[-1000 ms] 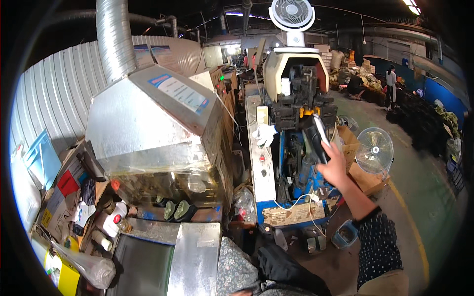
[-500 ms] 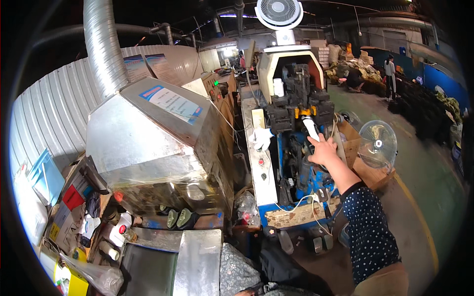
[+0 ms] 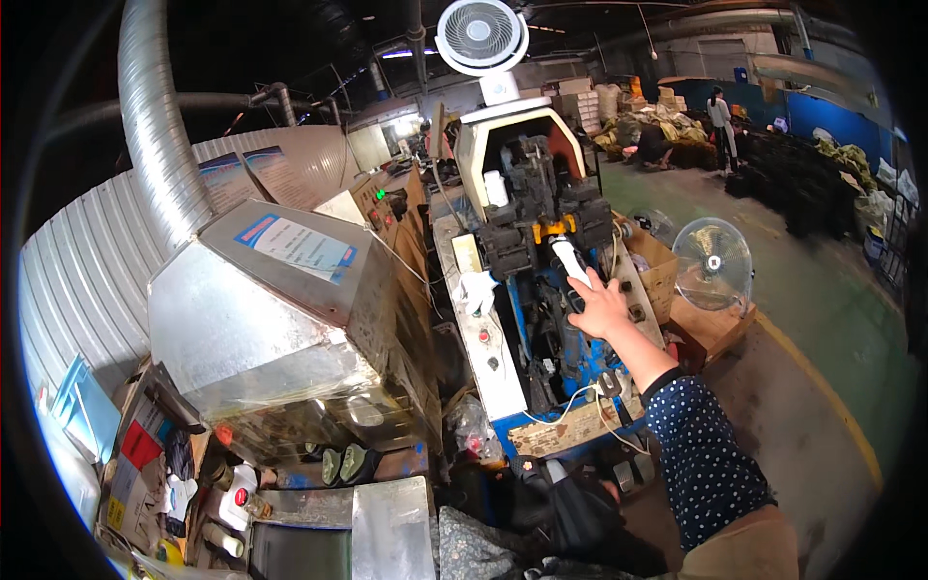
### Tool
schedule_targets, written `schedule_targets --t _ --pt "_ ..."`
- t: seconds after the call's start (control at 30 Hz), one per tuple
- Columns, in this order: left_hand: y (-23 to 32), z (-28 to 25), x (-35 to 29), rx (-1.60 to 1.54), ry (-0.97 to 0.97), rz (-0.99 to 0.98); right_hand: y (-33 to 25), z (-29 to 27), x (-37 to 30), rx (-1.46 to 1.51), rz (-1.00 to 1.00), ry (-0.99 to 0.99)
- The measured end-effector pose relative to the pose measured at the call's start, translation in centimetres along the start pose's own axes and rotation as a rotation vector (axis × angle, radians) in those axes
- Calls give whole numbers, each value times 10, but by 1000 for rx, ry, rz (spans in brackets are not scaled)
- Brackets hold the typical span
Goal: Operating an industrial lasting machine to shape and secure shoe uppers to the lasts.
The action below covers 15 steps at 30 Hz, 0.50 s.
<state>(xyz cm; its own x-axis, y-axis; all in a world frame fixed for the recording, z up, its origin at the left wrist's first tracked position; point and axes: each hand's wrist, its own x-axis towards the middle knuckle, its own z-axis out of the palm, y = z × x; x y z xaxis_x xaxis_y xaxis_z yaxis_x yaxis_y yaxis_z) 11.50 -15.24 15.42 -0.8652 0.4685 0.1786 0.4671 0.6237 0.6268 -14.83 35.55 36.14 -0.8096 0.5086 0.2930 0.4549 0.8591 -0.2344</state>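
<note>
My right hand reaches forward to the machine, its forearm in a dark dotted sleeve. Its thumb and fingers are round the near end of an upturned shoe, which looks white on top and dark at the sides. The shoe's far end meets the yellow part of the machine, between dark metal blocks. My palm and fingers partly cover its near end. My left hand is out of view.
A slant-sided metal hood with a silver duct stands at the left. White cloth lies beside a red button. A floor fan is at the right, another fan above. People are far off.
The view has swung slightly to the right, so the machine and hood sit further left. My right hand remains at the shoe's near end.
</note>
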Motion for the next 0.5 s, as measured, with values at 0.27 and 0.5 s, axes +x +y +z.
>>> schedule_targets --t 0.27,0.5 --pt "3 2 23 -8 18 -26 -3 -3 16 65 -31 68" --pt "-9 18 5 35 -12 -24 -9 2 63 68 36 -57"
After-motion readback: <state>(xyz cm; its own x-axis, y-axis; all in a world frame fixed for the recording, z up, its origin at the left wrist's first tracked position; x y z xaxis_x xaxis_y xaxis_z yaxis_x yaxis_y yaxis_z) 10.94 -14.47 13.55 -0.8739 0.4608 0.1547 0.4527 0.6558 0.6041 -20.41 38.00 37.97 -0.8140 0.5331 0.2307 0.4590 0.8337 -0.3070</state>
